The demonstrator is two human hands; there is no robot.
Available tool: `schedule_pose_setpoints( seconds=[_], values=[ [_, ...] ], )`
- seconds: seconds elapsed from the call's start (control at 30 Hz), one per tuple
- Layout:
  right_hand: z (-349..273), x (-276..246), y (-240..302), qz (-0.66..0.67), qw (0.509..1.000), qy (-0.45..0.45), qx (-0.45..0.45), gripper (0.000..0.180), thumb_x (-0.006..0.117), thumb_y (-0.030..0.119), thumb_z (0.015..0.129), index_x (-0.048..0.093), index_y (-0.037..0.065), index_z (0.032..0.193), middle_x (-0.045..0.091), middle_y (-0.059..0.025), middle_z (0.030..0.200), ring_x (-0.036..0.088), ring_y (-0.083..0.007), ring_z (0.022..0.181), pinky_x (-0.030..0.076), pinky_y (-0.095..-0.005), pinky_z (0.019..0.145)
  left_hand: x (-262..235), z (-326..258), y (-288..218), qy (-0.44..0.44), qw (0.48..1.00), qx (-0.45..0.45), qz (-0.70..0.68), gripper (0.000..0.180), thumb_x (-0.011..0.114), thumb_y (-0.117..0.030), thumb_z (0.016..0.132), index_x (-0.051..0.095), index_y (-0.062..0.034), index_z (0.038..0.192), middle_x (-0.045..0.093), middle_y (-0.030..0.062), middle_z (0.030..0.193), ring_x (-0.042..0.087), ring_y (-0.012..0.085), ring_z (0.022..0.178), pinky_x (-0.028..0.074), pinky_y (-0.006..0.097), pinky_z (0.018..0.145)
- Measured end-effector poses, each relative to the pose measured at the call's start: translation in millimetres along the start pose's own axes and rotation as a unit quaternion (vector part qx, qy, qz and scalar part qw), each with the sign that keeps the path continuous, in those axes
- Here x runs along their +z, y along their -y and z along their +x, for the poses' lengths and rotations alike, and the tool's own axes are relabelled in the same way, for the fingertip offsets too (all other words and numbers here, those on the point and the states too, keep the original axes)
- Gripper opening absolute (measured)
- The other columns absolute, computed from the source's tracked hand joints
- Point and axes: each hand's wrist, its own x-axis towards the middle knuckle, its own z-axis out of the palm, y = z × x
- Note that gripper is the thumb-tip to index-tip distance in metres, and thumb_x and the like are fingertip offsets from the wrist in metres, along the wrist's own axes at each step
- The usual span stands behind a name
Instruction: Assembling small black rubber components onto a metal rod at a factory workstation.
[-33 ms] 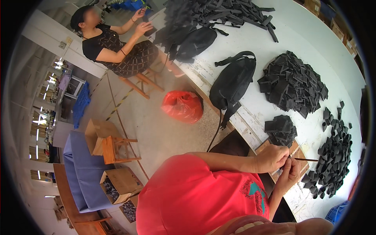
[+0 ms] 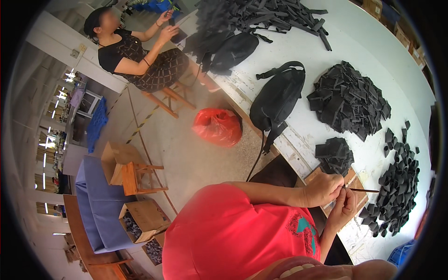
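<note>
At the table edge, my hands meet with their fingertips close together. My left hand (image 2: 325,189) is closed in a pinch, and a thin dark pointed stick (image 2: 365,190) runs out past its fingertips to the right. Just below, my right hand (image 2: 344,206) has its fingers bent and pressed together at the stick's near end. A small dark bit shows between the fingertips, too hidden to name. Beside my left hand lies a small heap of flat black pieces (image 2: 335,154). Under my hands is a brown board (image 2: 357,186) on the table.
Black curled pieces (image 2: 399,186) spread to the right, with a large heap of flat black pieces (image 2: 347,100) farther off. Black bags (image 2: 277,98) and black strips (image 2: 280,18) lie along the white table (image 2: 310,49). A co-worker (image 2: 135,56) sits far left. A red plastic bag (image 2: 218,127) stands on the floor.
The co-worker's hands have shifted slightly, one a little down and to the left. My own hands and the stick have hardly moved.
</note>
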Motion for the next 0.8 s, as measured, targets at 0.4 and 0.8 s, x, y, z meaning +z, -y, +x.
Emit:
schedule_pose_setpoints(
  seconds=[0.4, 0.8],
  values=[
    [-13, -14, -23, 0.475, 0.821, 0.015, 0.318, 0.007, 0.063, 0.007, 0.08, 0.06, 0.002, 0.084, 0.051, 0.0017, 0.067, 0.038, -0.0043, 0.052, 0.03, -0.0182, 0.045, -9, 10, -3, 0.167, 0.737, -0.378, -0.535, 0.021, 0.058, 0.002, 0.07, 0.051, 0.0004, 0.09, 0.051, 0.0001, 0.066, 0.042, 0.0015, 0.051, 0.03, 0.017, 0.041],
    [-7, -27, -25, 0.534, 0.763, 0.037, 0.363, 0.014, 0.06, 0.019, 0.086, 0.054, 0.008, 0.078, 0.045, 0.0052, 0.065, 0.038, -0.0057, 0.055, 0.03, -0.0203, 0.05, 24, 3, 8, 0.104, 0.835, -0.367, -0.396, 0.012, 0.051, 0.007, 0.081, 0.055, -0.0027, 0.088, 0.055, 0.0039, 0.065, 0.04, 0.0052, 0.039, 0.031, 0.02, 0.036]
  ],
)
